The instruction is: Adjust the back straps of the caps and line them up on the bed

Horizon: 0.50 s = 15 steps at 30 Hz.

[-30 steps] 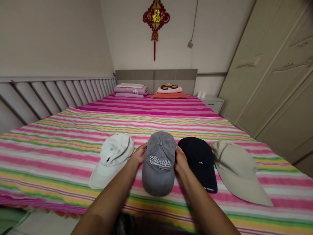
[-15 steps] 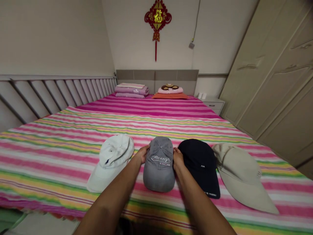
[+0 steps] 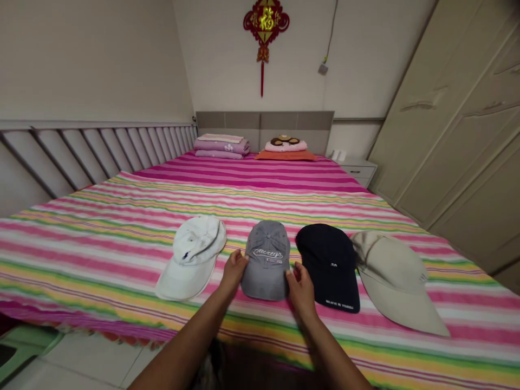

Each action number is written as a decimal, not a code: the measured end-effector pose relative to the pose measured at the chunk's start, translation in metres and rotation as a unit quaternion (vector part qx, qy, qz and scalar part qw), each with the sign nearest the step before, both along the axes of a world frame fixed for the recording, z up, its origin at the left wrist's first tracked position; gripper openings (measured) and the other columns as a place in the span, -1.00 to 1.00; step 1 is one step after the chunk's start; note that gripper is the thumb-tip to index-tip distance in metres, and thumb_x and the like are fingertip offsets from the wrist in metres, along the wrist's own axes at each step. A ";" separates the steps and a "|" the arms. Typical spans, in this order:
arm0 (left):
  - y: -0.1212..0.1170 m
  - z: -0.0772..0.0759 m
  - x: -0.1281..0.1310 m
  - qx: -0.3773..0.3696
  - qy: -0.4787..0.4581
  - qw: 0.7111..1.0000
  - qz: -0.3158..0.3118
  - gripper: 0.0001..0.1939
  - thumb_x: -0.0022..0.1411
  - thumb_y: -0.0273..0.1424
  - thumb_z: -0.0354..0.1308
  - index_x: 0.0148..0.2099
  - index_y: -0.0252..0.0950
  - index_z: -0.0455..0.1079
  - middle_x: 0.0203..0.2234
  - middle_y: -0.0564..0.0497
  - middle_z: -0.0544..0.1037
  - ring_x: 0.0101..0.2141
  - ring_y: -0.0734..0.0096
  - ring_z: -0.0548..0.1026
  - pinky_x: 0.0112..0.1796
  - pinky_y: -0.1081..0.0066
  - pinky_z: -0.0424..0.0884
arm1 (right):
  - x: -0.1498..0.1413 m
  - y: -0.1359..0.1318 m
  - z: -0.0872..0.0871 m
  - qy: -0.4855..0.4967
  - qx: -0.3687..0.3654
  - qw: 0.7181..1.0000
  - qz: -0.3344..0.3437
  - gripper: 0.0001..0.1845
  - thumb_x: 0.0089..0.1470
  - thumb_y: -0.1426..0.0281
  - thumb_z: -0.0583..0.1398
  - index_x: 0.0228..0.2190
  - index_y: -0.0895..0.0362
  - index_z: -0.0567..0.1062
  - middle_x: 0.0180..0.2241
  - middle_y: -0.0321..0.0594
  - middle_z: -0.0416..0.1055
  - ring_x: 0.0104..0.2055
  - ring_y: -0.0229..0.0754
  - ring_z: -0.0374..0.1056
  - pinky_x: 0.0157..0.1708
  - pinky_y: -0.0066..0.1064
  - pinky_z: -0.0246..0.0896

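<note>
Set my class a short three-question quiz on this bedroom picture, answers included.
1. Which cap lies between the white cap and the navy cap?
2. True or false: the beige cap lies to the right of the navy cap.
3. Which is nearer the white cap: A, the left hand, or B, the right hand?

Key: 1. The grey cap. 2. True. 3. A.

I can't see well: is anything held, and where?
The left hand and right hand are at the sides of the grey cap; whether they grip it, I cannot tell.
</note>
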<state>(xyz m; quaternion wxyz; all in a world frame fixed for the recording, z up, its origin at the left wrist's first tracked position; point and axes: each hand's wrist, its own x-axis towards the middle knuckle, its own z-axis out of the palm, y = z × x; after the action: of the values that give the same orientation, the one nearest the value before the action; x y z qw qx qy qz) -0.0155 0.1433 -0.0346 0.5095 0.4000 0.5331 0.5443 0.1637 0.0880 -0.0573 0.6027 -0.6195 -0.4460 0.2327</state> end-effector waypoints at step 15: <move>-0.056 -0.002 0.016 0.149 0.295 0.943 -0.032 -0.46 -0.20 -0.42 0.21 -0.08 -0.43 0.27 -0.11 -0.24 0.35 -0.02 0.09 0.28 0.01 0.15 0.16 | -0.007 -0.066 -0.006 -0.309 0.028 0.949 0.049 -0.49 0.00 0.23 0.06 -0.06 0.27 0.29 -0.03 0.14 0.28 0.04 0.09 0.18 -0.04 -0.06 0.15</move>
<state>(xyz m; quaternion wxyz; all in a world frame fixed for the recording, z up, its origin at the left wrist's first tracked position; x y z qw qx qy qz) 0.0007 0.0876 -0.0368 0.2814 0.6304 0.5594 0.4588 0.1571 0.0223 -0.0634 0.4402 -0.6210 -0.6469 0.0462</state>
